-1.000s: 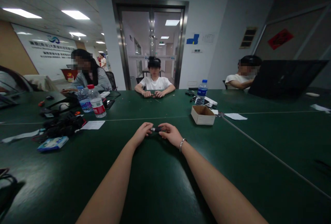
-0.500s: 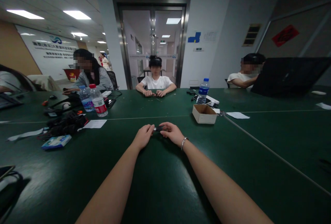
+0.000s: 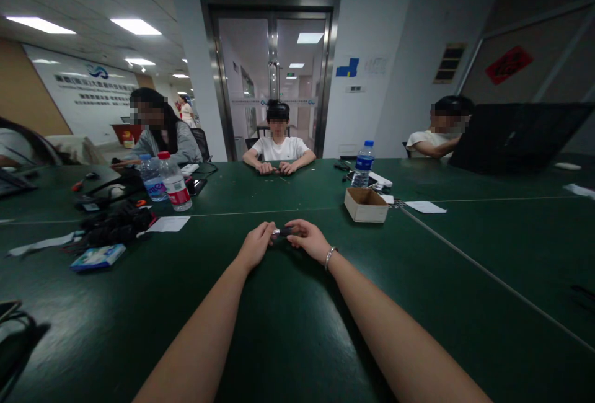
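Note:
A small black rod with a silver end point(image 3: 283, 232) lies level between my two hands, just above the green table point(image 3: 288, 328). My left hand point(image 3: 257, 245) pinches its silver end between thumb and fingers. My right hand point(image 3: 310, 239) grips the black end, with the index finger on top and the thumb beneath; a silver bangle circles that wrist. What kind of thing the rod is, I cannot make out, since the fingers cover both its ends.
An open cardboard box point(image 3: 366, 206) stands beyond my right hand, near a water bottle point(image 3: 363, 163). To the left are two bottles, one red-capped point(image 3: 175, 181), black straps and gear point(image 3: 118, 220), and a blue-and-white packet point(image 3: 98, 258). Several people sit around the table.
A little more of the silver end shows beside my left fingers. The whole view has shifted slightly; both hands keep their hold.

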Action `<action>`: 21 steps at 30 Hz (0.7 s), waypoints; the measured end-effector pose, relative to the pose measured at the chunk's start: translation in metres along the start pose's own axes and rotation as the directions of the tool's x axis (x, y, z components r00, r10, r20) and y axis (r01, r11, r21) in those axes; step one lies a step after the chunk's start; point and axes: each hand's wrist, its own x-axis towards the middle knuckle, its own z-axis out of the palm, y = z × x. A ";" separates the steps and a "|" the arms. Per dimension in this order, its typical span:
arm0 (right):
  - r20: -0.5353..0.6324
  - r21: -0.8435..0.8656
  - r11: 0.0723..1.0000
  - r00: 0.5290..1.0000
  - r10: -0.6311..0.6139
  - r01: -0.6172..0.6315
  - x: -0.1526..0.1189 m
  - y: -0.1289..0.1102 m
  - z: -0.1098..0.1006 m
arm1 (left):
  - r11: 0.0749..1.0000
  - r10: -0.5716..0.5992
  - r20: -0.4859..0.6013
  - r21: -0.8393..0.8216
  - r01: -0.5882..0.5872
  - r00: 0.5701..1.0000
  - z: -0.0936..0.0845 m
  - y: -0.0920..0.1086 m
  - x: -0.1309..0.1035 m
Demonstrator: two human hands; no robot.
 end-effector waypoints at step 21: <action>0.006 0.040 0.999 1.000 -0.004 0.004 0.001 0.002 0.000 | 0.989 0.077 0.018 -0.130 -0.074 0.997 -0.003 0.001 0.000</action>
